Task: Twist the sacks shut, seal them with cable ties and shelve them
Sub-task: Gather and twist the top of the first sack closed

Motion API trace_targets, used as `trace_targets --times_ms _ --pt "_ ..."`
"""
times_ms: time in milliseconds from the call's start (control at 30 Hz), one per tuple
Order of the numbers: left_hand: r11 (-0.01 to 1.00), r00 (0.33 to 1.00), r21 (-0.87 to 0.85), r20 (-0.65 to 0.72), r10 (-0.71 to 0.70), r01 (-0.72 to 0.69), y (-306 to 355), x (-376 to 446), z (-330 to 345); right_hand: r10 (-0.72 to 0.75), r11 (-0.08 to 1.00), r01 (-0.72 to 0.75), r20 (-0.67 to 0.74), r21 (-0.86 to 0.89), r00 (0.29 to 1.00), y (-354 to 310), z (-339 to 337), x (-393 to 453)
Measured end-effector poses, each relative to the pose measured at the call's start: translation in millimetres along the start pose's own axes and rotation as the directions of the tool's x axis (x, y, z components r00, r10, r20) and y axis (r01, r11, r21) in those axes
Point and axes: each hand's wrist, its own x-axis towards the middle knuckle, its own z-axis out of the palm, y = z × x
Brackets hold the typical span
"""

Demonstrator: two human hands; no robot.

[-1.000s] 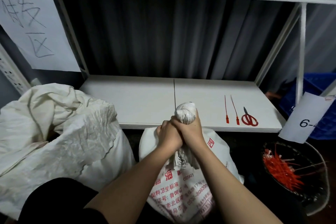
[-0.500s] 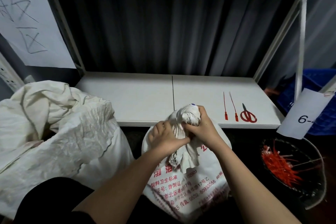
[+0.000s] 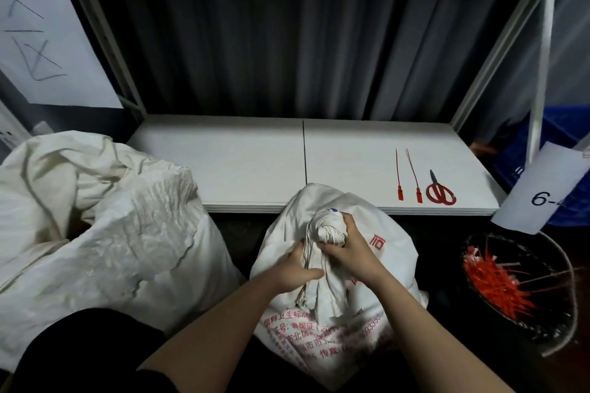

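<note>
White woven plastic, creased and printed with red characters low on its near face, makes up the sack [image 3: 335, 268] standing on the floor just in front of the shelf [image 3: 255, 163], near the middle of the view. Its mouth is gathered and wound into a tight, rope-like neck that ends in a knobbly twisted knot [image 3: 329, 226] at the top, with loose threads hanging from the frayed edge. A single red character shows on the sack's right shoulder.

The right hand [image 3: 348, 252] grips the neck just under the knot, its fingers [image 3: 349, 223] curled closed around the twisted cloth. The left hand [image 3: 295, 268] clamps the neck lower down, fingers wrapped and pressed together on the fabric, thumb lying across it.

On the right part of the white shelf lie two red cable ties [image 3: 408, 175] side by side, heads toward the near edge, and just right of them red-handled scissors [image 3: 440, 191]. On the floor at the right a dark basket [image 3: 542, 322] holds a heap of red ties. A second, larger pale sack [image 3: 105, 223] slumps open at the left.
</note>
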Motion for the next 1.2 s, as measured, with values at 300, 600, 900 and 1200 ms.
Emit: trace_targets --times_ms 300,600,900,1200 --pt "0.981 0.989 0.144 -0.06 0.138 -0.128 36.8 -31.8 -31.0 0.024 1.0 -0.021 0.159 -0.022 0.987 -32.3 -18.9 -4.8" --pt "0.959 0.978 0.262 -0.142 0.153 -0.112 -4.0 -11.5 -28.0 0.082 0.982 -0.023 0.317 -0.186 0.945 -36.1 -26.1 -24.7" --pt "0.94 0.948 0.299 -0.214 0.235 -0.166 21.8 -41.7 -17.5 -0.023 0.931 0.072 0.139 -0.358 0.99 -26.9 -32.4 -32.5" --pt "0.996 0.94 0.084 -0.334 0.065 -0.039 39.9 -18.7 -8.2 -0.082 0.948 -0.018 -0.298 -0.317 0.951 -20.9 -5.6 -4.9"
